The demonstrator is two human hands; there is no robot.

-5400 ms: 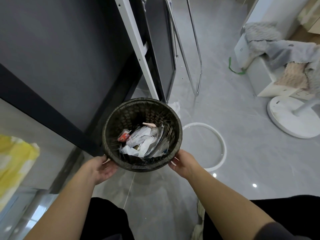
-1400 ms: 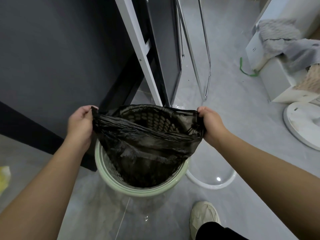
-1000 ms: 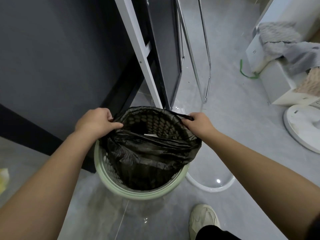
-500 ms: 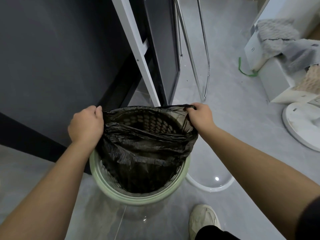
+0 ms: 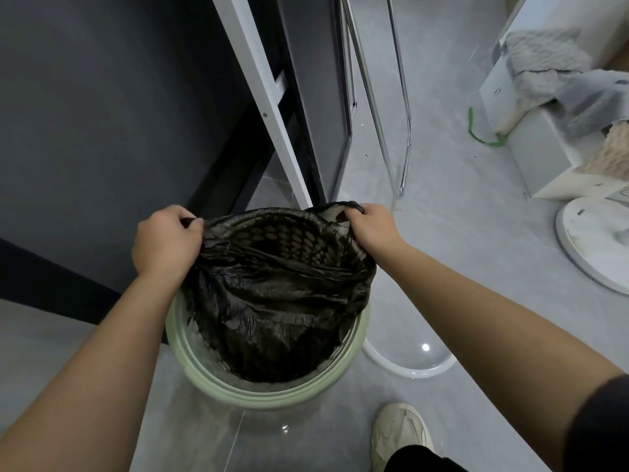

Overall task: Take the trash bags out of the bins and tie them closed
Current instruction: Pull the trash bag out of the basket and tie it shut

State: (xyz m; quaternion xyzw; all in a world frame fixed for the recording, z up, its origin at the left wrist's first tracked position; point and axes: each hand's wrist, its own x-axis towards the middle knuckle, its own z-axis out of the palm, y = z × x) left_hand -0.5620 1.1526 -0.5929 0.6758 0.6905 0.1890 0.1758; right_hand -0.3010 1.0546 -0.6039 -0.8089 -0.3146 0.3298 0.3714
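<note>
Gripping hands, two, bare, one at each side of the black trash bag [image 5: 279, 294]; left hand [image 5: 165, 241] with fingers curled shut on the bag's left edge, knuckles up; right hand [image 5: 372, 226] with fingers curled round a gathered fold of the far right edge, the film bunched at the fingertips; both forearms reach in from the bottom corners.

Trash bag: thin, crinkled, glossy black; mouth stretched open between the two hands, upper edge raised above the bin's rim, lower part hanging inside the bin; a lattice pattern shows through the film on the far side; contents cannot be made out.

Bin [image 5: 272, 395]: round, pale green, upright on the grey floor [image 5: 459, 267]; near rim in plain view, far rim hidden behind the bag.

Surroundings, left: dark grey wall panel [image 5: 102, 97]; slanting white frame bar [image 5: 258, 97] just beyond the bin, a dark flat panel with a pale rounded edge [image 5: 320, 97] behind it; chrome tube frame [image 5: 403, 131] standing on the floor past the right hand.

Surroundings, right: white ring [image 5: 408, 369] lying flat just beside the bin, partly under the right forearm; pale shoe [image 5: 401, 434] near the bottom edge, dark trouser leg above it; green cord [image 5: 480, 137] on the floor by a white box [image 5: 524, 137]; grey knitted cloth [image 5: 544, 52] draped over that box; round white base [image 5: 595, 243] at the right edge.
</note>
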